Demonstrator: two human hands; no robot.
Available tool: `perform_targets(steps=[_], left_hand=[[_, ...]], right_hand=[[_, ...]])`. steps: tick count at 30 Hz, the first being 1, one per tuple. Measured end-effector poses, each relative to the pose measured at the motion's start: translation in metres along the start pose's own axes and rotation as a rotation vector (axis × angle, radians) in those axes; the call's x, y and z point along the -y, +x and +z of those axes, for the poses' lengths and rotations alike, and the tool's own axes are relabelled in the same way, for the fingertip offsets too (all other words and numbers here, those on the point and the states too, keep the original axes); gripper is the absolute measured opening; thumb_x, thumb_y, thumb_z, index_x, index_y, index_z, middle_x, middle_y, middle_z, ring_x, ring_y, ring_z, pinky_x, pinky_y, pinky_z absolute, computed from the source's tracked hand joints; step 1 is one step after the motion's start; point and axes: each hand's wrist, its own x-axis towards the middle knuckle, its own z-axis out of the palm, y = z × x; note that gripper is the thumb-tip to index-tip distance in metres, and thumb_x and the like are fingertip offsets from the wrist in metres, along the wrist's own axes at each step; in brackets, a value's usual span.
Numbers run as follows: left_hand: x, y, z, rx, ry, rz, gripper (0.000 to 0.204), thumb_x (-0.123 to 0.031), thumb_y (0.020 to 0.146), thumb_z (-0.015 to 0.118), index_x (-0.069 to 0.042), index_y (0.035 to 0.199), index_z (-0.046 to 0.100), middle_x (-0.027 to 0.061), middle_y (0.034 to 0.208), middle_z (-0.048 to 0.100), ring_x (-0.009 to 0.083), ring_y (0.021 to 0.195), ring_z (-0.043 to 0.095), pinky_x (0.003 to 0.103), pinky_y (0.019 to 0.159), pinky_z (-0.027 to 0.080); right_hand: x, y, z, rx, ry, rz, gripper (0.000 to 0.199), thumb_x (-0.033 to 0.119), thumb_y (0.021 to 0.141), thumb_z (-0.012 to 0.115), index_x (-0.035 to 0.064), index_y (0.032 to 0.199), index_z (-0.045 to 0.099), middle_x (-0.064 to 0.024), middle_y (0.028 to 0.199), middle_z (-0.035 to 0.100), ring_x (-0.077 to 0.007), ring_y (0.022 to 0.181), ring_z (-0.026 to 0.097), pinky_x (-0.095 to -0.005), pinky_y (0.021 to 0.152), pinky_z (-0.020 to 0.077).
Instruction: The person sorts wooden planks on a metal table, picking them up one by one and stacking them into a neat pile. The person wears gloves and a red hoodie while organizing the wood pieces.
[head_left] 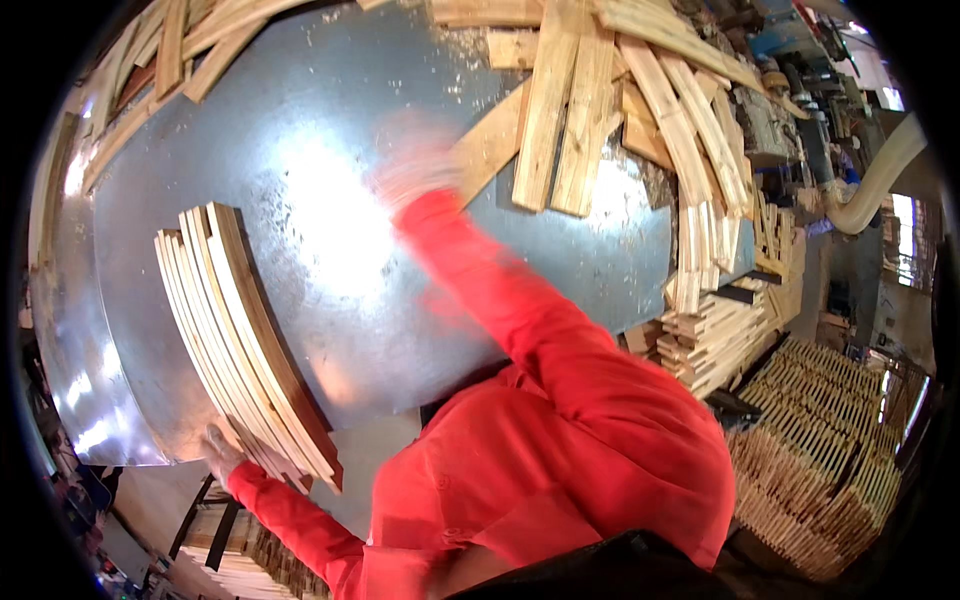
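Note:
A row of several narrow wooden boards lies side by side on the metal tabletop, left of my body. My left hand is at the near end of that row, beside its outer board at the table's edge. Its fingers look stretched out, with nothing visible in them. My right arm reaches forward across the table. Motion smears my right hand, so its fingers and anything in them cannot be made out. The nearest thing to it is a flat board lying at an angle, partly under other planks.
Loose planks pile up at the far right, some overhanging the table. More boards lie along the far left edge. Stacked slats stand on the right, below a pale hose. Wood chips dot the tabletop.

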Motion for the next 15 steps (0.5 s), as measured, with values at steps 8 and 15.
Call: perform_targets(steps=[8, 15], left_hand=[[-0.234, -0.197, 0.142, 0.646, -0.687, 0.84, 0.034, -0.032, 0.096, 0.049, -0.006, 0.115, 0.059, 0.0095, 0.094, 0.063, 0.0205, 0.081, 0.062, 0.035, 0.07, 0.052], [-0.219, -0.285, 0.199, 1.566, -0.807, 0.663, 0.079, -0.059, 0.081, 0.067, -0.002, 0.133, 0.049, 0.0065, 0.122, 0.055, 0.0178, 0.114, 0.051, 0.033, 0.1, 0.041]], right_hand=[[-0.106, -0.063, -0.05, -0.605, 0.985, 0.64, 0.063, 0.018, 0.082, 0.069, 0.0004, 0.133, 0.037, -0.0111, 0.099, 0.057, -0.0189, 0.081, 0.054, -0.0342, 0.068, 0.0485], [-0.082, -0.164, -0.01, -0.091, 0.937, -0.063, 0.072, 0.05, 0.084, 0.063, -0.0031, 0.129, 0.047, -0.0234, 0.113, 0.06, -0.0346, 0.108, 0.057, -0.0417, 0.096, 0.0451]])
